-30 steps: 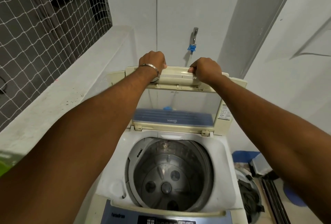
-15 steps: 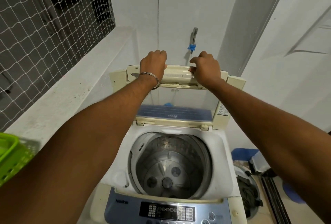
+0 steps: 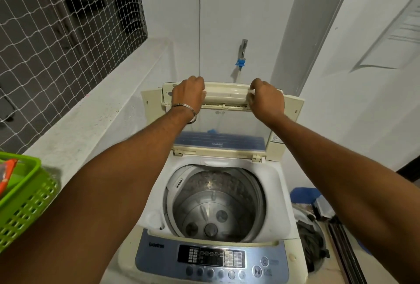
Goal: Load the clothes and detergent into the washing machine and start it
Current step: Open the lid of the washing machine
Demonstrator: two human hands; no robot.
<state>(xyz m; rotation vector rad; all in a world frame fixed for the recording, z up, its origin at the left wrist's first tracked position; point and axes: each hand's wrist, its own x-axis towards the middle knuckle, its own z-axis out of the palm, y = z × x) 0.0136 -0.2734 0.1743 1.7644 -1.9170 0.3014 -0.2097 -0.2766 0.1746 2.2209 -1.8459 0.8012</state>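
At the centre of the corner stands the washing machine [image 3: 218,227], a top-loader with its folding lid [image 3: 227,97] raised upright against the rear wall. Its steel drum [image 3: 216,206] lies open to view and holds no clothes. Along the near edge runs the blue control panel [image 3: 211,258], with a dark display and a row of round buttons.

Both hands meet the lid's upper edge. The left hand [image 3: 187,95], a metal bangle [image 3: 186,108] on its wrist, has its grip closed over the left part of that edge. The right hand [image 3: 268,99] has its grip closed over the right part; fingers curl behind the rim.

Behind the lid, a tap [image 3: 243,48] with a blue fitting [image 3: 240,62] projects from the white wall. To the left, a concrete ledge [image 3: 91,124] runs beneath white netting [image 3: 56,33]; a green perforated basket [image 3: 22,197] sits at its near end, holding something orange. To the right of the machine, on the floor, a round container [image 3: 312,245] holds dark clothes, with a blue object [image 3: 304,195] just behind it.
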